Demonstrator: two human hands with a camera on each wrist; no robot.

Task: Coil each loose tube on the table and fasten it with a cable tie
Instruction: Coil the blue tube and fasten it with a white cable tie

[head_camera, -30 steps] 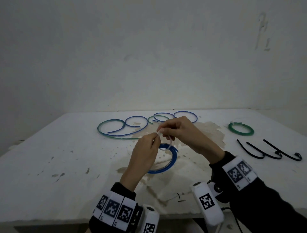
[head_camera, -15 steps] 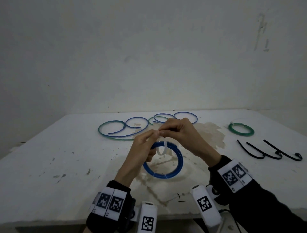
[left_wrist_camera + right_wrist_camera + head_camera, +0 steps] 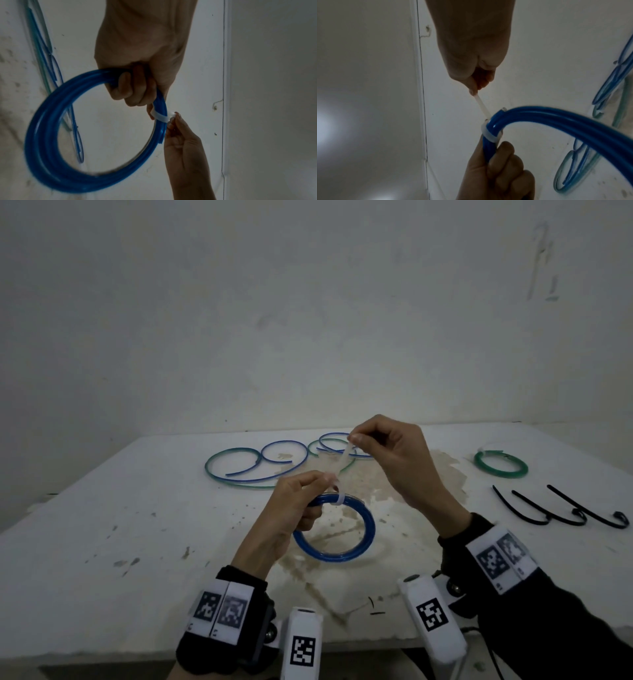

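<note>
Seen across a stained white table: loose blue and green tubes sprawled uncoiled toward the far edge, a finished green coil near the far right corner, three black cable ties waiting along the right edge.

Held up just above the table's middle, toward the near edge: a blue coil of several turns, gripped at its top by the left hand, fingers curled round the bundle just beside a white cable tie. Wrapped snug round the turns in the right-wrist view, that tie, with its tail running up and away to the right hand, pinched there between thumb and fingertip, remaining fingers folded in.

Judged as the cinching pull, nearly done. Risks from here: a pinch that narrow slipping off the slick tail, leaving the loop slack; a cut tube end poking out right beside the band, likely to spring free if the left grip eases before the ratchet bites; overtightening, crushing soft tubing flat; a sideways tug sliding the band along the bundle and off that short end. Whether the lock has fully caught: impossible to tell, head hidden at the left fingertips.
</note>
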